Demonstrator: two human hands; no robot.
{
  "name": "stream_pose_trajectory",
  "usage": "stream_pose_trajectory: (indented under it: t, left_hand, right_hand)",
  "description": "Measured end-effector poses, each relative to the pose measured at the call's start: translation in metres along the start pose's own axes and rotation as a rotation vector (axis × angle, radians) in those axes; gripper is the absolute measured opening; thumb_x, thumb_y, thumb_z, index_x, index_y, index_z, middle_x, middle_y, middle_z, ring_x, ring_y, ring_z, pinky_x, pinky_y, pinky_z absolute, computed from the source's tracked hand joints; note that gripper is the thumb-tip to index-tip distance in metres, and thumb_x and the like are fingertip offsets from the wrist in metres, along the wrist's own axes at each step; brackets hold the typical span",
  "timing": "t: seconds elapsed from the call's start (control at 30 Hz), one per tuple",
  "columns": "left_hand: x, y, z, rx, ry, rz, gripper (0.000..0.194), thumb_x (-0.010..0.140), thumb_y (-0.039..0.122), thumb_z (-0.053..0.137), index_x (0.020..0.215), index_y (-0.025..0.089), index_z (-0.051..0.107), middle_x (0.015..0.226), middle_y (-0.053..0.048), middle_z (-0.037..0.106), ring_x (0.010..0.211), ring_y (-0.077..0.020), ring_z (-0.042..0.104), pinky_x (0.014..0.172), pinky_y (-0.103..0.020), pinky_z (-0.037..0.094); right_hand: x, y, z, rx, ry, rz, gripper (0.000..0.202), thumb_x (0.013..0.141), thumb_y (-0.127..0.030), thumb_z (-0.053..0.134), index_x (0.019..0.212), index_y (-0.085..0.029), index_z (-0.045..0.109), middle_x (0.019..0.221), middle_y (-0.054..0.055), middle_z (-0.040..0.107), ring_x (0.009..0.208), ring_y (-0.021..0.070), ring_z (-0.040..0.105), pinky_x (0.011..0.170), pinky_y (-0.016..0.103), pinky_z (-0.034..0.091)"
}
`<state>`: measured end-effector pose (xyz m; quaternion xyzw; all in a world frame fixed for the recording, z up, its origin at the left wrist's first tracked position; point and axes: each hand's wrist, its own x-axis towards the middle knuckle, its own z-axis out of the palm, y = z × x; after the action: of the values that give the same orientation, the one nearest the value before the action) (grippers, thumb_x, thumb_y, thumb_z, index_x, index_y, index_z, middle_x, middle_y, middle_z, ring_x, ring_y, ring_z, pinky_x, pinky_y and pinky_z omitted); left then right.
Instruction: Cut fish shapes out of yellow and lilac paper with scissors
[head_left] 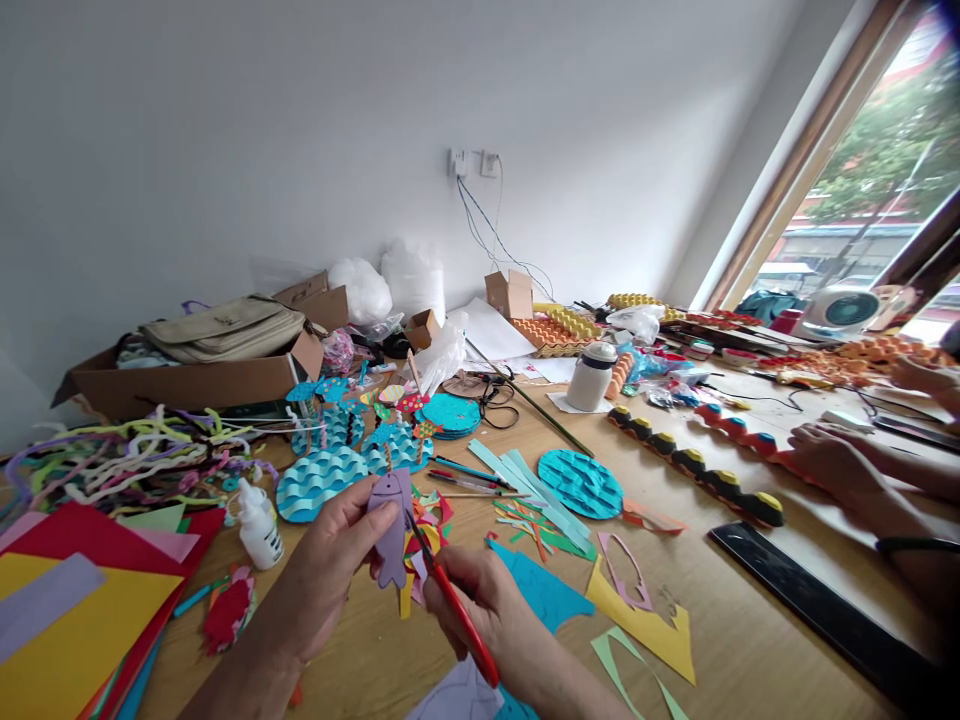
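A purple paper piece (pixel 391 525) with a fish drawn on it is pinched between the thumb and fingers of my left hand (pixel 341 545). My right hand (pixel 476 600) grips red-handled scissors (pixel 466 622), their blades at the right edge of the purple paper. Colourful paper scraps (pixel 435 515) lie just behind the hands. Below my right hand, another purple sheet (pixel 459 692) with drawn lines rests on the table, partly cut off by the frame.
Coloured sheets (pixel 90 620), a glue bottle (pixel 259 525) and pipe cleaners (pixel 142 460) lie left. Blue wavy discs (pixel 322 480), pens (pixel 472 475) and a white jar (pixel 591 378) stand or lie beyond. At right are a black strip (pixel 810 600) and another person's hands (pixel 847 455).
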<state>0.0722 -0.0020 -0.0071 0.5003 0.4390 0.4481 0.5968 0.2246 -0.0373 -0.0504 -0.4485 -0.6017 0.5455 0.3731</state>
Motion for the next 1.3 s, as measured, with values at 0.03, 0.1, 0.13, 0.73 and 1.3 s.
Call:
stream_pose_trajectory:
  t: [0.03, 0.1, 0.13, 0.73, 1.3]
  left_hand:
    - [0.0, -0.001, 0.001, -0.017, 0.006, -0.004, 0.017, 0.071, 0.035, 0.063, 0.075, 0.019, 0.06, 0.051, 0.007, 0.049, 0.046, -0.0073, 0.04, 0.043, -0.017, 0.033]
    - [0.0, -0.004, 0.004, -0.046, 0.022, -0.014, 0.018, 0.07, 0.036, 0.064, 0.078, 0.019, 0.061, 0.051, 0.007, 0.051, 0.044, -0.007, 0.041, 0.041, -0.017, 0.032]
    - [0.0, -0.006, 0.005, -0.057, 0.03, -0.017, 0.019, 0.069, 0.036, 0.064, 0.078, 0.019, 0.061, 0.05, 0.007, 0.052, 0.043, -0.0068, 0.041, 0.04, -0.017, 0.032]
    - [-0.001, -0.012, 0.008, -0.042, 0.003, -0.023, 0.023, 0.068, 0.039, 0.064, 0.071, 0.018, 0.057, 0.046, 0.007, 0.05, 0.039, -0.0055, 0.038, 0.037, -0.016, 0.029]
    - [-0.001, -0.015, 0.005, -0.061, -0.041, -0.047, 0.019, 0.071, 0.036, 0.063, 0.071, 0.018, 0.057, 0.047, 0.007, 0.05, 0.039, -0.0052, 0.038, 0.037, -0.015, 0.029]
  right_hand:
    - [0.001, 0.002, 0.001, 0.051, -0.005, 0.008, 0.029, 0.082, -0.032, 0.052, 0.059, -0.017, 0.042, 0.046, -0.007, 0.035, 0.039, 0.0045, 0.033, 0.036, 0.016, 0.022]
    - [0.002, 0.005, 0.004, 0.133, -0.013, 0.007, 0.033, 0.082, -0.039, 0.052, 0.06, -0.017, 0.043, 0.045, -0.007, 0.037, 0.037, 0.0045, 0.034, 0.035, 0.015, 0.024]
    - [0.002, 0.006, 0.005, 0.162, -0.013, 0.001, 0.035, 0.082, -0.043, 0.051, 0.06, -0.017, 0.043, 0.044, -0.007, 0.037, 0.036, 0.0044, 0.035, 0.034, 0.015, 0.024]
    - [0.004, 0.008, 0.008, 0.283, 0.0, 0.011, 0.045, 0.073, -0.058, 0.055, 0.06, -0.017, 0.043, 0.04, -0.009, 0.037, 0.032, 0.003, 0.034, 0.032, 0.015, 0.022]
    - [0.004, 0.015, 0.009, 0.25, 0.025, 0.011, 0.036, 0.079, -0.046, 0.053, 0.061, -0.017, 0.044, 0.043, -0.008, 0.037, 0.034, 0.0026, 0.033, 0.032, 0.013, 0.025]
